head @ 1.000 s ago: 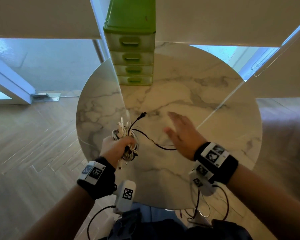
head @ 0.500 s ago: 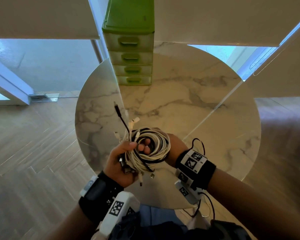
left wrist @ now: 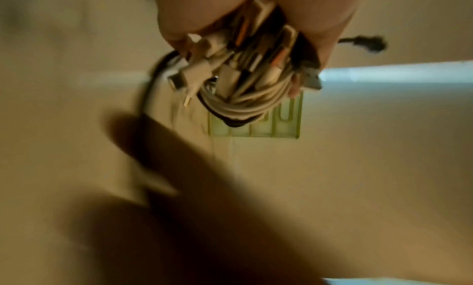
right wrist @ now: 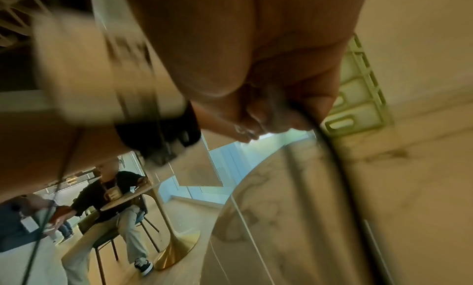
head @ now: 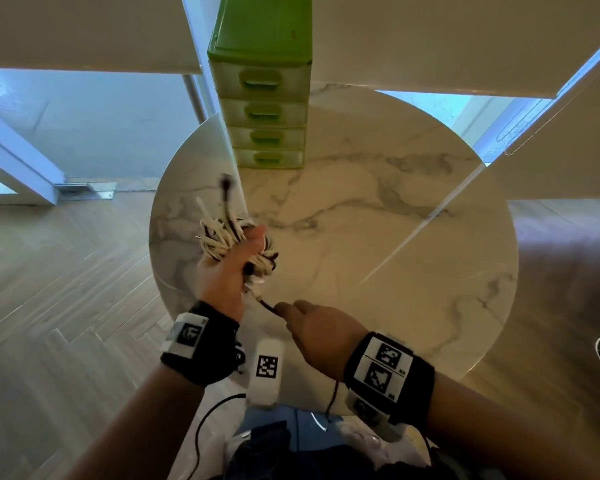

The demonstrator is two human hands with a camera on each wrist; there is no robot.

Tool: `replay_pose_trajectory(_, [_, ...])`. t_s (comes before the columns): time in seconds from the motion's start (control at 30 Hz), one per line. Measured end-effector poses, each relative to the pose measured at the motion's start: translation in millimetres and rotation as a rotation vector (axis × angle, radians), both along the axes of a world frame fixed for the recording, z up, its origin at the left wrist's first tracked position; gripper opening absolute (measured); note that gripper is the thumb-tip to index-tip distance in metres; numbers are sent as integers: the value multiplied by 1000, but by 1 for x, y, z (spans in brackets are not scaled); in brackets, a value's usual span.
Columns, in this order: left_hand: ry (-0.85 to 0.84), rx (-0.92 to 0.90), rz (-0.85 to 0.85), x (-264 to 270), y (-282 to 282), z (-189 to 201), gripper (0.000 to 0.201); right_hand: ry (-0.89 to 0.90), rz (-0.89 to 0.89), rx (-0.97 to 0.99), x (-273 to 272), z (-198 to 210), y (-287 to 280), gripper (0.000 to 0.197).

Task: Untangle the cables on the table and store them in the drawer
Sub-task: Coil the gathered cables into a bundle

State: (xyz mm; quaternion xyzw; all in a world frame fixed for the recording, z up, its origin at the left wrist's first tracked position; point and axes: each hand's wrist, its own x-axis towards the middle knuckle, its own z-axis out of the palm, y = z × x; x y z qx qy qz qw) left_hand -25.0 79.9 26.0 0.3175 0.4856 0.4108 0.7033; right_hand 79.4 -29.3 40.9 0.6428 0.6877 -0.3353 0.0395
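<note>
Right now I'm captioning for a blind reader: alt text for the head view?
A left hand grips a tangled cable bundle above a round marble table while the right hand pinches one black cable; a green drawer unit stands behind.

Daylight from windows behind table; wrist views motion-blurred, perhaps defocused; wide-angle edges bent.

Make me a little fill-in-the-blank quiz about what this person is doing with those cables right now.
1. The left hand grips a tangled bundle of cables that are white and ____.
2. The right hand pinches one ____ cable leading out of the bundle.
3. The green drawer unit on the marble table has all its drawers ____.

Missing words: black; black; closed
</note>
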Motion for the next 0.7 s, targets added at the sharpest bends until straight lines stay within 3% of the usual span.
replay_pose_trajectory(0.1, [378, 267, -153, -7, -10, -16, 19, 41, -1, 27, 10, 13, 3, 40])
replay_pose_trajectory(0.2, [544, 324, -439, -13, -10, -24, 23, 178, -91, 18, 18, 27, 2, 34])
replay_pose_trajectory(0.27, [501, 210, -691, -16, -7, -22, 11, 228, -107, 35, 25, 32, 2, 30])
replay_pose_trajectory(0.3, [480, 156, -833, -18, -5, -21, 15, 242, -108, 45, 28, 34, 3, 29])
replay_pose_trajectory(0.4, [400, 29, -1071, -23, -7, -23, 73, 266, -104, 103, 37, 35, 9, 22])
replay_pose_trajectory(0.47, [266, -81, -1059, -23, -13, -25, 84, 302, -160, 109, 41, 35, 14, 18])
replay_pose_trajectory(0.57, [132, -134, -1199, -21, -22, -22, 69, 374, -214, 87, 52, 32, 20, 25])
replay_pose_trajectory(0.63, [119, -144, -1315, -21, -27, -19, 37, 406, -198, 58, 57, 28, 23, 31])
replay_pose_trajectory(0.7, [61, -181, -1284, -23, -29, -12, 11, 422, -212, 46, 59, 21, 26, 29])
